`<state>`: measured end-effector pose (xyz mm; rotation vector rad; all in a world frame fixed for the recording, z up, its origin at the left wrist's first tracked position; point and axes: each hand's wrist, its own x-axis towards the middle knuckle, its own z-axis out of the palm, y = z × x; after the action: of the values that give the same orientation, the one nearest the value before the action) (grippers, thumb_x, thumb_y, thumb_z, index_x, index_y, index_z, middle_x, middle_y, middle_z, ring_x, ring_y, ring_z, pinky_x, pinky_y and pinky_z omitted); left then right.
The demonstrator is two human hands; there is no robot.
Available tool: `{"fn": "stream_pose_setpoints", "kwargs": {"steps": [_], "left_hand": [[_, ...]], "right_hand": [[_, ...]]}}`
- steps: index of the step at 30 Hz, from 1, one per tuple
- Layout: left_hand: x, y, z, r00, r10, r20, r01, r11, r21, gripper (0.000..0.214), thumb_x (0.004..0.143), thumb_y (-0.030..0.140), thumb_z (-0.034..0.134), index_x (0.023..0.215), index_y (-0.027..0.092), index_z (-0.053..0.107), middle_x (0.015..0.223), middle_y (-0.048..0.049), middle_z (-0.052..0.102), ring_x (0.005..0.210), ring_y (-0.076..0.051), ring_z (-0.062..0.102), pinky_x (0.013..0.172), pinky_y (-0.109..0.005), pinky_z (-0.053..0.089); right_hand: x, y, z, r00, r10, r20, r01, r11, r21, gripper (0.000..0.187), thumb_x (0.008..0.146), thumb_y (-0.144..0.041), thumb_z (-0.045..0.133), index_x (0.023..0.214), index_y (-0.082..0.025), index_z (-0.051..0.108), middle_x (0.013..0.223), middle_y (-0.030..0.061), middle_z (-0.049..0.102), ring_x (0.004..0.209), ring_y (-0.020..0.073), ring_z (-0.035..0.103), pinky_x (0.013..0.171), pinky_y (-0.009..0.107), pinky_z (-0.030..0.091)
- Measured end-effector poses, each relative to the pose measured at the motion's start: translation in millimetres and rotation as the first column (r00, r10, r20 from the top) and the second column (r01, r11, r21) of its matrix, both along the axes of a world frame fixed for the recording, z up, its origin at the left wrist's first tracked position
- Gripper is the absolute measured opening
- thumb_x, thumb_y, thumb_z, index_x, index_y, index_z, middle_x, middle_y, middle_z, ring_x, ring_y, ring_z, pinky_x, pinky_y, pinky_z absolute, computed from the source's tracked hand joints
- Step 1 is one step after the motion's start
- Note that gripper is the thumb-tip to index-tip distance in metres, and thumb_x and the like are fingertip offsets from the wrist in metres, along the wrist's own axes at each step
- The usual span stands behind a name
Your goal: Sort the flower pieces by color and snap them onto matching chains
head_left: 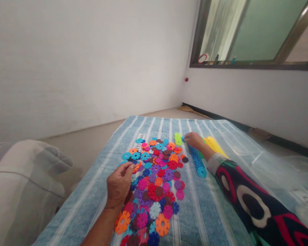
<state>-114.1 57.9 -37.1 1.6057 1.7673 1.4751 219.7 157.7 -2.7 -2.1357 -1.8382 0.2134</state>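
A loose pile of flower-shaped plastic discs (155, 192) in many colours covers the middle of the striped cloth. My left hand (118, 180) is at the pile's left side, thumb and fingers pinched together beside an orange disc (137, 167). Whatever lies between those fingertips is hidden. Farther off to the right, my right hand (194, 140) pinches a blue disc (184, 139) at the far end of a row of overlapping blue discs (197, 162). A short lime-green row (178, 138) lies just left of it. Beyond my right wrist is a yellow row (215, 146), with some green discs partly hidden by the hand.
The blue-and-white striped cloth (92, 201) covers the surface. Clear plastic (256, 160) lies along its right side. At the left stands something draped in pale checked cloth (25, 184). White walls and a window (259, 30) are behind.
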Motion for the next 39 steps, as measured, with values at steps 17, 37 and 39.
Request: {"fn": "stream_pose_setpoints", "kwargs": {"steps": [17, 37, 39], "left_hand": [[0, 0, -1.7, 1.000, -0.011, 0.015, 0.011, 1.000, -0.024, 0.025, 0.071, 0.041, 0.058, 0.076, 0.020, 0.071, 0.073, 0.0005, 0.072, 0.071, -0.018, 0.066, 0.071, -0.024, 0.052], [-1, 2, -5.7, 0.999, -0.032, 0.014, 0.032, 0.999, -0.008, 0.024, 0.070, 0.040, 0.059, 0.076, 0.020, 0.072, 0.071, 0.0009, 0.072, 0.068, -0.018, 0.066, 0.069, -0.025, 0.052], [-1, 2, -5.8, 0.999, -0.030, 0.020, 0.031, 0.999, -0.015, 0.024, 0.070, 0.040, 0.059, 0.076, 0.021, 0.071, 0.071, 0.0011, 0.072, 0.069, -0.018, 0.066, 0.070, -0.025, 0.052]], "right_hand": [[1, 13, -6.1, 0.965, 0.027, 0.262, -0.005, 0.996, -0.084, 0.029, 0.083, -0.021, 0.049, 0.100, -0.020, 0.073, 0.104, 0.0117, 0.070, 0.094, 0.0230, 0.064, 0.072, 0.025, 0.043], [4, 10, -6.6, 0.941, 0.029, 0.337, 0.001, 0.996, -0.088, 0.031, 0.088, -0.023, 0.047, 0.113, -0.023, 0.066, 0.113, 0.0118, 0.067, 0.104, 0.0260, 0.061, 0.080, 0.030, 0.045], [4, 11, -6.3, 0.944, 0.032, 0.329, -0.001, 0.996, -0.092, 0.035, 0.088, -0.023, 0.048, 0.118, -0.024, 0.064, 0.115, 0.0114, 0.066, 0.105, 0.0258, 0.061, 0.080, 0.030, 0.045]]}}
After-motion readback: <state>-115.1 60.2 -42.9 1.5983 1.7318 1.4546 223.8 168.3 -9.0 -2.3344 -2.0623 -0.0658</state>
